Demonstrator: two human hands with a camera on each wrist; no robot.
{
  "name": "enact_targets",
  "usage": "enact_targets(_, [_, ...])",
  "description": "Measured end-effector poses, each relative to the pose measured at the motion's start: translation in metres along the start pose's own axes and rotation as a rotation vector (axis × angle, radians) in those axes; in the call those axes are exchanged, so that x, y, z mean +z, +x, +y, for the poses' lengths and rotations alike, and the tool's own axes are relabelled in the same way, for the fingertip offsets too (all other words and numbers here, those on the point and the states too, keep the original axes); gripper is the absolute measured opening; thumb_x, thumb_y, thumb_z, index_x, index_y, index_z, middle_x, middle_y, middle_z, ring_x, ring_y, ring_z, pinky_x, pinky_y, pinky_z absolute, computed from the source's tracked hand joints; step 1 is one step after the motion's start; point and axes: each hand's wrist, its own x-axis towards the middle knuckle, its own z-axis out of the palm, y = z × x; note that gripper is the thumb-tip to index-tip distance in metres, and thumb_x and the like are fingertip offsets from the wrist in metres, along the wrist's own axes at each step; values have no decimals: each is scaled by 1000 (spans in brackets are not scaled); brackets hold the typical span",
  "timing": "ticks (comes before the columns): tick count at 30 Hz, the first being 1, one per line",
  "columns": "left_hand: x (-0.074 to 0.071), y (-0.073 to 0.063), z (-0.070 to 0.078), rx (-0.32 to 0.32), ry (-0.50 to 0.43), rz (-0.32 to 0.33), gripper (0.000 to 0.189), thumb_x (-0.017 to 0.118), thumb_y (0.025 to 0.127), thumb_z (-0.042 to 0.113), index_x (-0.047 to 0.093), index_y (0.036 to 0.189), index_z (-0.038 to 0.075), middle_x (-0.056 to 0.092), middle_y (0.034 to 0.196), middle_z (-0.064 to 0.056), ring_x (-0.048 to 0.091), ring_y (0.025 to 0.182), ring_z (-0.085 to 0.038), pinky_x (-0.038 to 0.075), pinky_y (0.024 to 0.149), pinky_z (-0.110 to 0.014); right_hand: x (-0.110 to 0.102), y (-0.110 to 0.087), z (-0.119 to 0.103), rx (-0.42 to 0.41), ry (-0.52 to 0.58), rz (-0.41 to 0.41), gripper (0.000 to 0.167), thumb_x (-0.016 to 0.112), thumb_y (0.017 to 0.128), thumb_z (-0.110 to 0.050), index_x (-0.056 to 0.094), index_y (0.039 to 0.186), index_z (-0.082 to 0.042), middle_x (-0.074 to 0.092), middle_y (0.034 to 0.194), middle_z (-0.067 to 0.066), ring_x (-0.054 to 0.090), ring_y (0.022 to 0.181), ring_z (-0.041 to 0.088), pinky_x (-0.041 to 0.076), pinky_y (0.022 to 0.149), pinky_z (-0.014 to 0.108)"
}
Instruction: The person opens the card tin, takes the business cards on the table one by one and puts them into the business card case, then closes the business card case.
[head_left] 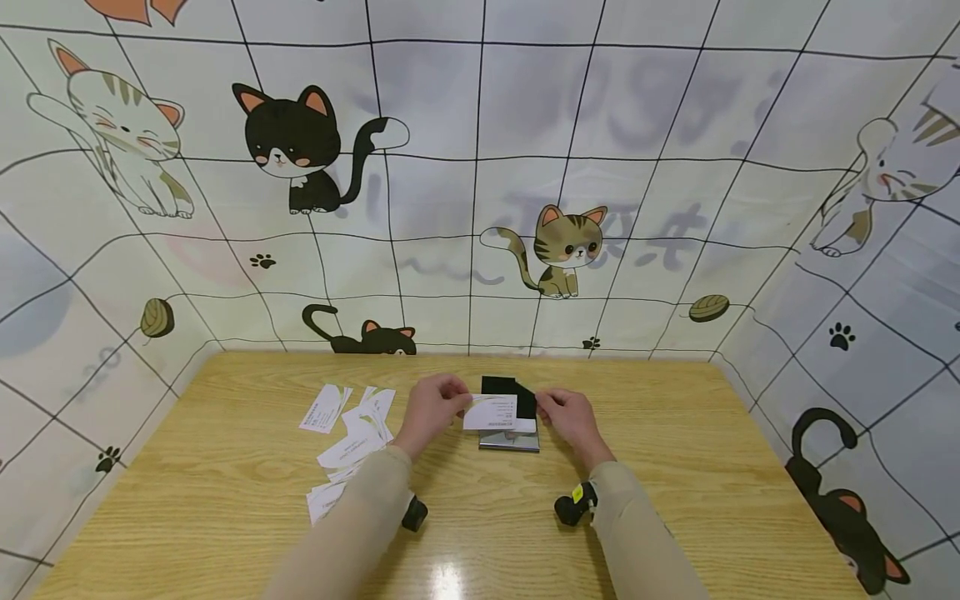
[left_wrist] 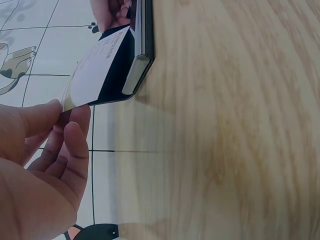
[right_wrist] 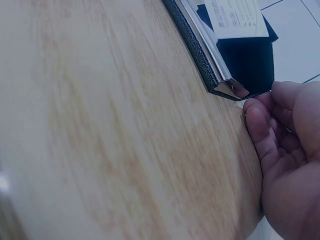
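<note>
A white business card (head_left: 491, 412) with small print is pinched by its left edge between the thumb and fingers of my left hand (head_left: 433, 410). The card lies over an open card case with a black flap (head_left: 527, 398) and a silver metal body (head_left: 508, 442). My right hand (head_left: 572, 418) pinches the flap's right edge. In the left wrist view the card (left_wrist: 95, 70) bends slightly above the dark lining, with the case's metal frame (left_wrist: 136, 72) beside it. The right wrist view shows the black textured outside of the case (right_wrist: 192, 52) resting on the table.
Several loose business cards (head_left: 352, 450) lie spread on the wooden table (head_left: 697, 467) to the left, partly behind my left forearm. A small black camera sits at each wrist. Behind the table hangs a wall cloth (head_left: 435, 200) with cartoon cats and grid lines.
</note>
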Motion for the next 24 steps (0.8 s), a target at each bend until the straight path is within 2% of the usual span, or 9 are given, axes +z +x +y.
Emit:
enact_targets(4, [6,3,-2,12,34,12,7,75,94,5,71,87,6,70,75,-6,70,67,-23,53,59,-27,0,0,-1,3,2,5,27,63,104,-22,75,92,0,70,80,7,62,70,13,51,68,27])
enact_targets(13, [17,8,-3,20,123,50,8,77,92,6,72,85,7,66,71,-2,60,62,-12,47,61,-27,1,-1,-3,13,3,11,26,63,104,-20,75,95,1,69,81,7,62,72,13,52,69,26])
enact_targets(24, [30,11,-2,23,187,60,9,77,91,6,71,85,9,62,76,0,53,70,-15,44,65,-29,1,-1,-2,26,4,1,25,62,104,-19,75,99,1,69,84,8,62,75,16,52,71,28])
